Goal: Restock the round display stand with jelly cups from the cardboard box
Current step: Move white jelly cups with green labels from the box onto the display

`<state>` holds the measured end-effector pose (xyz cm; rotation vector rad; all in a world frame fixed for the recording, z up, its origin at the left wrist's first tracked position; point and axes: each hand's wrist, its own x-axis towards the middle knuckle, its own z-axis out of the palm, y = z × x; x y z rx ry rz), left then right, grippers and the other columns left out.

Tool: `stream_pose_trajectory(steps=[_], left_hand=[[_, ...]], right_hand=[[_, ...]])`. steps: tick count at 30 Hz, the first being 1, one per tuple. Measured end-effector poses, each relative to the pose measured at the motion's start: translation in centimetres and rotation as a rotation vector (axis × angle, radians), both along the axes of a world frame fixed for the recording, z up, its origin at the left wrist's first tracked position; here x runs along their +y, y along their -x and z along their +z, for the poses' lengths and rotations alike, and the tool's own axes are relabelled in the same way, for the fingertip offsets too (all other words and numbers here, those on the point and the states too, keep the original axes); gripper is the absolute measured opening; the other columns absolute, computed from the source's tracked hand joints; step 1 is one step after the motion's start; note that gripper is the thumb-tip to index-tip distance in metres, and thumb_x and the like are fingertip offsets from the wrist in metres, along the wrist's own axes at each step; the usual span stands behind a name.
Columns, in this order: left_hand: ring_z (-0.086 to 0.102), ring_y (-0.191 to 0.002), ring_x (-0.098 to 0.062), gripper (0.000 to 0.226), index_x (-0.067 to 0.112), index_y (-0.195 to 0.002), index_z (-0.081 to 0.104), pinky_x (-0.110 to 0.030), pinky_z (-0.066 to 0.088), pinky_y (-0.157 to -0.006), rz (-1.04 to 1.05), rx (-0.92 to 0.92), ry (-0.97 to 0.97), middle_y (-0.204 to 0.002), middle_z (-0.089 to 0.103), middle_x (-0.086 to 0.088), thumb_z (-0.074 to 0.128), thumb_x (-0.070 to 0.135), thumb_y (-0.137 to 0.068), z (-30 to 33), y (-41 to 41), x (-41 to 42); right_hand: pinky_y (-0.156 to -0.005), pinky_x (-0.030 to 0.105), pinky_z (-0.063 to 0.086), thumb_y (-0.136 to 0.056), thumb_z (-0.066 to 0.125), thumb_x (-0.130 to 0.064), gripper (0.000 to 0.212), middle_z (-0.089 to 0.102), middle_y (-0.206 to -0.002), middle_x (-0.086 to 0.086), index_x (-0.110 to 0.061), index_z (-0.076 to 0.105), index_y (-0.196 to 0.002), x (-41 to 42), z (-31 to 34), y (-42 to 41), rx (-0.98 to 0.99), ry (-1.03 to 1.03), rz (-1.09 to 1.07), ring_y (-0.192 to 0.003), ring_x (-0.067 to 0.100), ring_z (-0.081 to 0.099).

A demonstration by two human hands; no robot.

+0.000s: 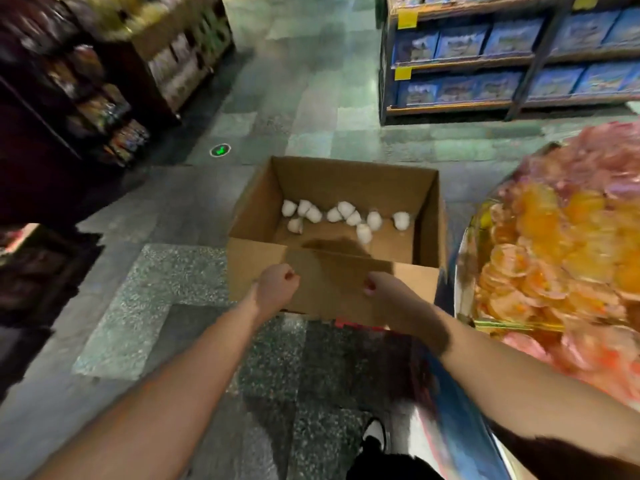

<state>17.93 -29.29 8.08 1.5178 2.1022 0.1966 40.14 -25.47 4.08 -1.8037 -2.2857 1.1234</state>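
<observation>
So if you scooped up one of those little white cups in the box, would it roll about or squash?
The white jelly cups lie tipped at random on the cardboard box floor, so they probably tumble easily. They look small, so likely light. Whether they squash is unclear; the picture is blurred.

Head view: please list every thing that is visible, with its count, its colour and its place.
cardboard box: one, brown, open, on the floor ahead
jelly cups in box: about ten, white, on the box bottom toward its far wall
round display stand: one, shiny rim, at right
jelly cups on stand: many, orange and pink, heaped
shelves: blue packs, far right
dark racks: far left
left hand: curled, at the near flap
right hand: curled, at the near flap
</observation>
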Motion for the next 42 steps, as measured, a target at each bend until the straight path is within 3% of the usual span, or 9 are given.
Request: stream_pose_trajectory(steps=[4, 11, 14, 20, 23, 26, 32, 35, 42], left_hand=[[0.055, -0.085, -0.023, 0.016, 0.009, -0.094, 0.058, -0.029, 0.037, -0.069, -0.008, -0.072, 0.039, -0.09, 0.057, -0.008, 0.048, 0.02, -0.1, -1.4, 3.1, 4.9], [0.055, -0.085, -0.018, 0.017, 0.013, -0.096, 0.061, -0.03, 0.039, -0.068, 0.008, -0.108, 0.084, -0.094, 0.061, -0.003, 0.048, 0.023, -0.099, -5.4, 7.6, 14.8], [0.057, -0.084, -0.014, 0.016, 0.018, -0.101, 0.062, -0.028, 0.041, -0.067, -0.026, -0.102, 0.106, -0.097, 0.064, -0.001, 0.048, 0.027, -0.099, -8.2, 9.7, 19.9], [0.059, -0.085, -0.012, 0.023, 0.021, -0.118, 0.059, -0.032, 0.051, -0.072, 0.023, -0.116, 0.266, -0.1, 0.061, 0.003, 0.049, 0.03, -0.099, -15.5, 13.7, 30.4], [0.057, -0.098, -0.017, 0.038, 0.02, -0.135, 0.05, -0.034, 0.051, -0.08, 0.009, -0.093, 0.319, -0.128, 0.053, -0.004, 0.05, 0.032, -0.099, -19.8, 15.3, 34.8], [0.048, -0.127, -0.029, 0.05, 0.019, -0.145, 0.038, -0.042, 0.045, -0.101, 0.038, -0.065, 0.383, -0.149, 0.037, -0.009, 0.05, 0.033, -0.099, -24.0, 16.0, 38.8], [0.045, -0.129, -0.031, 0.037, 0.021, -0.131, 0.052, -0.042, 0.037, -0.108, 0.046, -0.187, 0.385, -0.139, 0.049, -0.007, 0.056, 0.031, -0.096, -31.0, 15.5, 42.9], [0.039, -0.133, -0.035, 0.063, 0.024, -0.142, 0.04, -0.047, 0.035, -0.111, 0.124, -0.122, 0.414, -0.147, 0.038, -0.01, 0.06, 0.05, -0.088, -34.4, 15.4, 43.3], [0.043, -0.128, -0.039, 0.054, 0.011, -0.138, 0.037, -0.042, 0.04, -0.1, 0.171, -0.103, 0.272, -0.146, 0.036, -0.014, 0.061, 0.027, -0.092, -35.9, 14.9, 43.7]], right_hand=[[-0.075, 0.029, 0.047, -0.098, 0.053, -0.023, 0.013, 0.061, -0.101, 0.001, -0.015, 0.059, -0.106, 4.9, -1.4, 0.9, 0.006, 0.014, -0.102, -0.089, 0.016, 0.059], [-0.073, 0.028, 0.045, -0.1, 0.052, -0.022, 0.035, 0.057, -0.111, 0.009, -0.009, 0.048, -0.132, 13.1, -4.6, 2.2, -0.02, 0.133, -0.2, -0.092, 0.022, 0.056], [-0.088, 0.031, 0.049, -0.098, 0.055, -0.022, 0.037, 0.056, -0.127, 0.009, -0.012, 0.049, -0.133, 16.4, -7.4, 3.2, -0.075, 0.182, -0.329, -0.103, 0.02, 0.057], [-0.09, 0.038, 0.055, -0.096, 0.058, -0.024, 0.031, 0.058, -0.115, 0.008, -0.011, 0.055, -0.124, 24.5, -14.1, 6.2, -0.157, 0.333, -0.59, -0.1, 0.022, 0.06], [-0.081, 0.034, 0.053, -0.094, 0.062, -0.026, 0.037, 0.059, -0.116, 0.009, -0.01, 0.053, -0.127, 28.1, -18.3, 7.7, -0.181, 0.374, -0.7, -0.097, 0.021, 0.059], [-0.093, 0.038, 0.049, -0.091, 0.066, -0.029, 0.053, 0.051, -0.135, 0.012, -0.01, 0.046, -0.137, 31.2, -22.6, 8.4, -0.205, 0.391, -0.725, -0.118, 0.029, 0.054], [-0.107, 0.044, 0.035, -0.096, 0.057, -0.033, 0.064, 0.038, -0.145, 0.014, -0.01, 0.029, -0.149, 35.9, -29.4, 8.5, -0.343, 0.266, -0.512, -0.13, 0.036, 0.037], [-0.107, 0.043, 0.03, -0.092, 0.058, -0.032, 0.071, 0.032, -0.148, 0.012, -0.015, 0.022, -0.151, 37.8, -32.7, 8.6, -0.294, 0.283, -0.612, -0.131, 0.036, 0.033], [-0.107, 0.04, 0.036, -0.089, 0.067, -0.025, 0.065, 0.039, -0.143, 0.014, -0.015, 0.035, -0.145, 38.5, -34.3, 9.5, -0.166, 0.211, -0.862, -0.132, 0.035, 0.039]])
